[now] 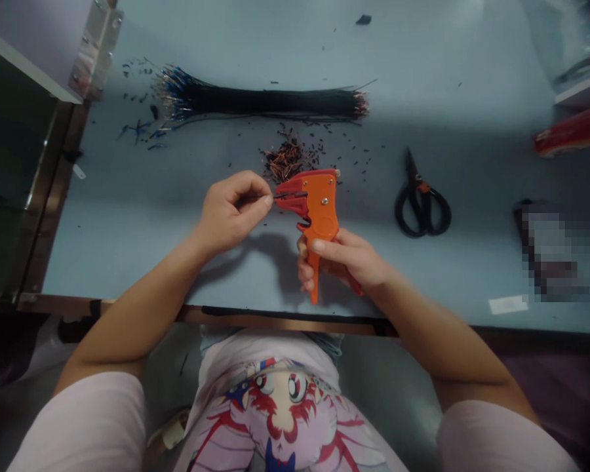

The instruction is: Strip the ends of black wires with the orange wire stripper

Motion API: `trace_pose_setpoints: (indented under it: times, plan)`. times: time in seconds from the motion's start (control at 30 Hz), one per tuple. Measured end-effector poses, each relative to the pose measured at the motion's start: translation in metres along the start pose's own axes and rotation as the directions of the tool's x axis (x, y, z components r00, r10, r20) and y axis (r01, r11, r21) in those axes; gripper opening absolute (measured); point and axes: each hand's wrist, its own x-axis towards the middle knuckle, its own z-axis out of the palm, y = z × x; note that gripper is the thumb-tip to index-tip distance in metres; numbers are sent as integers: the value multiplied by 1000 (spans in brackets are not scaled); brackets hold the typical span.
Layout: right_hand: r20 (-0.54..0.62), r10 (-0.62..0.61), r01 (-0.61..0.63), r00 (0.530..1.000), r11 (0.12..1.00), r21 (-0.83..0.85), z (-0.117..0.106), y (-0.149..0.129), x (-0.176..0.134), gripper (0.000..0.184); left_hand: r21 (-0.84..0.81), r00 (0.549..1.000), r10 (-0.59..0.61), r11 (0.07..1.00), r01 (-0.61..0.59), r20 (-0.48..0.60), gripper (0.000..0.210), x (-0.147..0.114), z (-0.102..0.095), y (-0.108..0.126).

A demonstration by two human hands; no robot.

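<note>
My right hand point(337, 259) is wrapped round the handle of an orange and red wire stripper point(322, 206), whose jaws point left. Between thumb and forefinger, my left hand point(238, 206) pinches a thin black wire point(278, 195) at the mouth of those jaws. How far the wire reaches inside cannot be made out. Just behind the jaws lies a pile of copper and black wire scraps point(285, 158). Farther back rests a long bundle of black wires point(270, 101), with blue and metal ends at the left and bare copper ends at the right.
Black-handled scissors point(423, 213) lie to the right of the stripper. Beyond them are a blurred-out dark object point(550, 249), a white label point(508, 305) and a red object point(573, 131). Loose blue-ended bits point(137, 130) lie by the bundle's left end. A metal-edged panel point(96, 49) stands at the far left.
</note>
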Motion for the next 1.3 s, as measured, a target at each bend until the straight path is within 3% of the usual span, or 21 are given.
trace_pose_setpoints:
  times: [0.63,1.0,1.3]
  plan:
    - [-10,-51,51,999,998,-47,7,5,0,34,207,985,154,969,-136,-75,10,-6,-1,6]
    - [-28,-63,63,998,998,19,9,2,1,38,206,993,85,976,-68,-76,8,-5,0,5]
    - [-119,-90,95,989,995,32,3,0,7,41,146,995,48,989,-35,-88,8,0,0,-3]
